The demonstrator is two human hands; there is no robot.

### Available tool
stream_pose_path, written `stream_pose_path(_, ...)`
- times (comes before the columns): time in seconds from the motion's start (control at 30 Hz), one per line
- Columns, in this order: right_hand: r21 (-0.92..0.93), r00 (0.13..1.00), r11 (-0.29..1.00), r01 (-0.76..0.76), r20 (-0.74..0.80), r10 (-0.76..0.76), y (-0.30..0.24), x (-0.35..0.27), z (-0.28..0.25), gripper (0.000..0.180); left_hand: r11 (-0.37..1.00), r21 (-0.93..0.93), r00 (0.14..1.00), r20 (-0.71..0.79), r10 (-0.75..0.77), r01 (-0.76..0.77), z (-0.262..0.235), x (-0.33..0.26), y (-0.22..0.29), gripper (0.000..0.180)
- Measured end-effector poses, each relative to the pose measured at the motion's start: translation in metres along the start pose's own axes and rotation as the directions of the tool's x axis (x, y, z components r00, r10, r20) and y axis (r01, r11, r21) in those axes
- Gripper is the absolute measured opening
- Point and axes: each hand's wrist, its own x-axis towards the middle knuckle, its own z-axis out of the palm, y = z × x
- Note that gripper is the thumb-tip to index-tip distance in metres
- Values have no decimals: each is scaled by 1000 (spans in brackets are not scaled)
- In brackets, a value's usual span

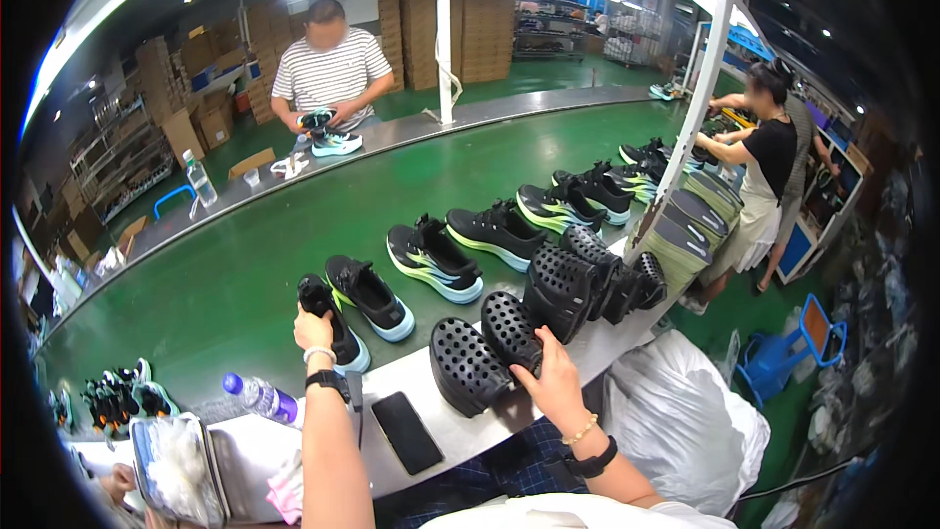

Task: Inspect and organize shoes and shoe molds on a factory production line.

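Green worktop (pixel 284 225), sneakers (pixel 433 261), metal ledge (pixel 397 372), clogs (pixel 464 362), phone (pixel 407 433)

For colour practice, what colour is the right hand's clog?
The clog is black, clearest in the head view.

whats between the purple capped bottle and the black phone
In the head view, the left forearm with its black wristband passes between them; beside it shows a small grey piece, too unclear to identify.
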Motion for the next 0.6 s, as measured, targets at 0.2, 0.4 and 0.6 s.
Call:
stream_pose_path(0.2,24,995,995,-100,34,99,-3,-7,-5,69,1000,13,1000,1,10,-10,0,6,-23,37)
stream_pose_path(0.4,29,990,990,-140,20,140,-8,-6,-2,67,996,-74,998,-23,-58,56,-6,9,-12,32)
stream_pose_path(0.6,319,984,938,-133,-70,163,-53,17,-46,58,847,-183,799,-476,367,-499,-58,-53,24,51)
